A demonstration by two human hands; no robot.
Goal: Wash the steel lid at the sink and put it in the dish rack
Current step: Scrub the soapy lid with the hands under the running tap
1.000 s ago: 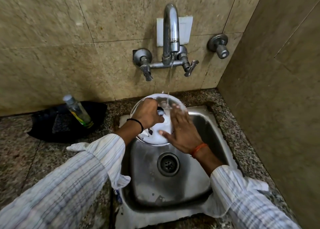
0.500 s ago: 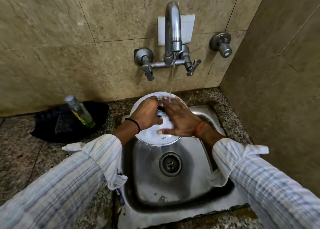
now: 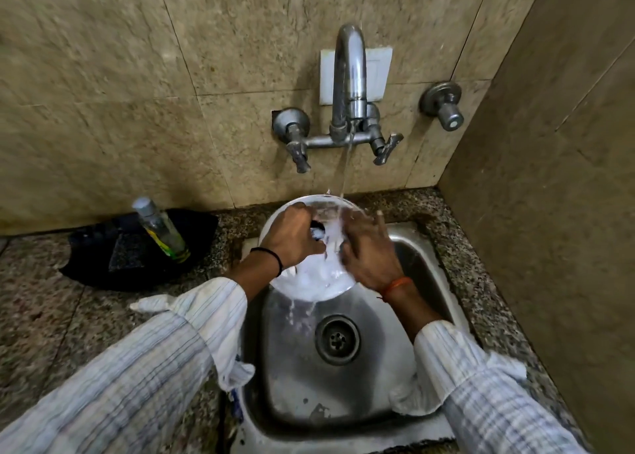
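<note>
The round steel lid [image 3: 314, 283], covered in white foam, is tilted over the back of the steel sink [image 3: 385, 378] under running water from the tap [image 3: 348, 75]. My left hand [image 3: 292, 235] grips the lid's dark knob at its centre. My right hand [image 3: 369, 252] lies on the lid's soapy face with fingers spread and fairly straight. Soapy water runs off the lid's lower edge into the basin. No dish rack is in view.
A clear bottle with a yellow-green label [image 3: 159, 228] stands on a black tray [image 3: 137, 250] on the speckled stone counter [image 3: 51, 302] left of the sink. A separate valve [image 3: 443, 104] sits on the wall at right. A side wall closes in on the right.
My right hand has slid up and back down across the lid's face, rubbing it. The left hand keeps its grip on the knob. More foam and water now run off the lid.
</note>
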